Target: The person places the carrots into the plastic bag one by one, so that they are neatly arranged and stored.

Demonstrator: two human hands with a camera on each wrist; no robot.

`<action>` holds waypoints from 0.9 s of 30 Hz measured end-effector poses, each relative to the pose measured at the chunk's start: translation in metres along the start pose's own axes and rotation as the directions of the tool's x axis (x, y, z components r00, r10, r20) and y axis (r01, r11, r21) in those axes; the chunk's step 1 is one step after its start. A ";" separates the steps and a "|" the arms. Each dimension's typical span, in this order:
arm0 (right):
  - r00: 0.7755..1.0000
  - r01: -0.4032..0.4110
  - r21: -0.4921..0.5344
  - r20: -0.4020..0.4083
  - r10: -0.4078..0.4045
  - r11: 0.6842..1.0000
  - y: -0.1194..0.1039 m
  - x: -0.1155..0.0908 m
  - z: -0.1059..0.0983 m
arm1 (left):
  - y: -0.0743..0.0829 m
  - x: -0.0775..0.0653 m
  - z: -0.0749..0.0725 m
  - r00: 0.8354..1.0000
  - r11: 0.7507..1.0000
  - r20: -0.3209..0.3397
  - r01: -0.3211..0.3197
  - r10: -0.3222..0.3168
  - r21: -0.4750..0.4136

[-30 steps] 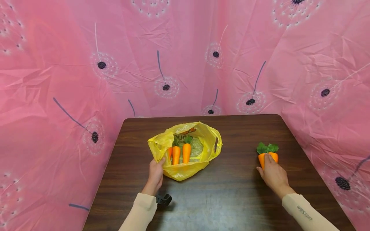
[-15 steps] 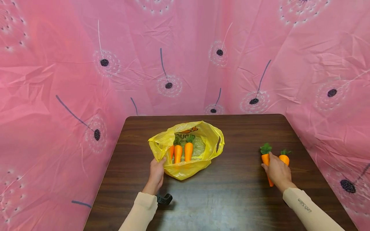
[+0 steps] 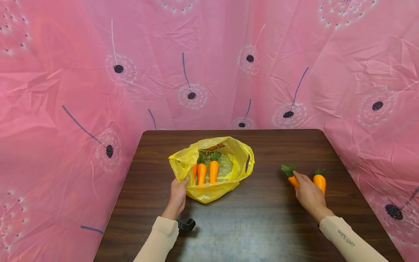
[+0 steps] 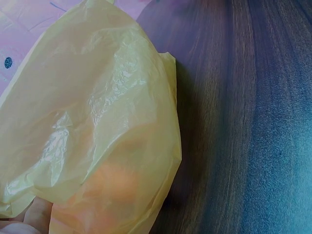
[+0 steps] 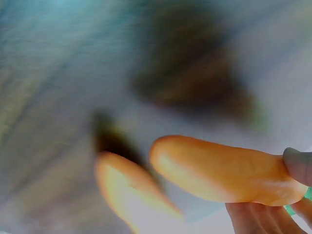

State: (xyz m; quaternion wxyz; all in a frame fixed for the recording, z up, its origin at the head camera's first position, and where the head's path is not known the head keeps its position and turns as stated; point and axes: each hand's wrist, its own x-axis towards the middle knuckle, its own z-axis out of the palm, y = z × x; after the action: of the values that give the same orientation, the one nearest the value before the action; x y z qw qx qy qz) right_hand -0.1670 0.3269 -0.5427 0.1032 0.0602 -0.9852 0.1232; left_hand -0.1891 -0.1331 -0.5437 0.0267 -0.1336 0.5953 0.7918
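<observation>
A yellow plastic bag (image 3: 216,193) lies with its mouth spread wide at the middle of the table. My left hand (image 3: 178,194) pinches its near left rim. Inside rest several orange carrots (image 3: 214,171) with green leafy tops, one half covered by the bag's fold. At the right, my right hand (image 3: 310,194) grips a carrot (image 5: 224,170) near its leafy end; the right wrist view shows thumb and fingers on either side of it. Another carrot (image 3: 319,183) lies just right of that hand. Through the bag in the left wrist view, orange carrot shapes (image 4: 112,187) show faintly.
The dark wood table (image 3: 248,233) has its far edge against a pink curtain (image 3: 209,65) with dandelion prints. A black wrist strap device (image 3: 186,225) sits at my left wrist.
The right hand first covered two carrots side by side; they came apart, and one is now in its grip, its leafy top swung left. The left hand keeps its hold on the bag.
</observation>
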 end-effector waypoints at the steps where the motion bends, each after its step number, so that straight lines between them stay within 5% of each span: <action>1: 1.000 0.020 -0.002 -0.017 -0.020 1.000 -0.005 0.001 -0.002 | 0.000 0.000 0.000 1.000 1.000 0.001 0.004 -0.004 -0.002; 13: 0.988 0.150 0.096 -0.063 -0.144 0.984 -0.081 0.016 -0.036 | -0.002 0.000 0.001 1.000 1.000 -0.007 -0.020 0.020 -0.008; 21: 0.988 0.129 0.290 0.039 -0.147 0.948 -0.130 0.034 -0.062 | -0.004 0.000 0.001 0.999 0.999 -0.010 -0.031 0.030 -0.024; 27: 0.977 0.053 0.466 0.161 -0.143 0.883 -0.161 0.051 -0.071 | -0.004 0.000 0.001 1.000 1.000 -0.014 -0.021 0.021 -0.022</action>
State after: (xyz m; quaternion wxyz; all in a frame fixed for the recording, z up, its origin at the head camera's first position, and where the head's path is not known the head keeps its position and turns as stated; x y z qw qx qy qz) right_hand -0.1799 0.1854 -0.4275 -0.0025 0.1442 -0.9291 0.3405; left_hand -0.1883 -0.1309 -0.5473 0.0125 -0.1332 0.5881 0.7977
